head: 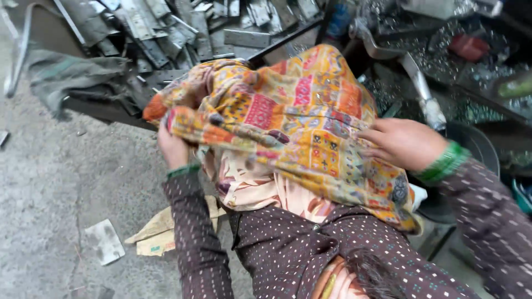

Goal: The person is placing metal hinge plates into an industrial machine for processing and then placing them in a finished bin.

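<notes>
1. Grey concrete floor (50, 182) lies left of the scarf (288, 116), with cardboard (158, 235) below it.
2. Left hand (173, 148) grips the scarf's left edge; its fingers are hidden in the folds, so I cannot tell their state.
3. Right hand (402, 143) lies flat on the scarf's right side, fingers together. Judged: an even pull from both edges keeps the cloth smooth.
4. Metal scraps (166, 27) are piled above the scarf.

Bunched orange patchwork cloth (293, 116), held up
</notes>
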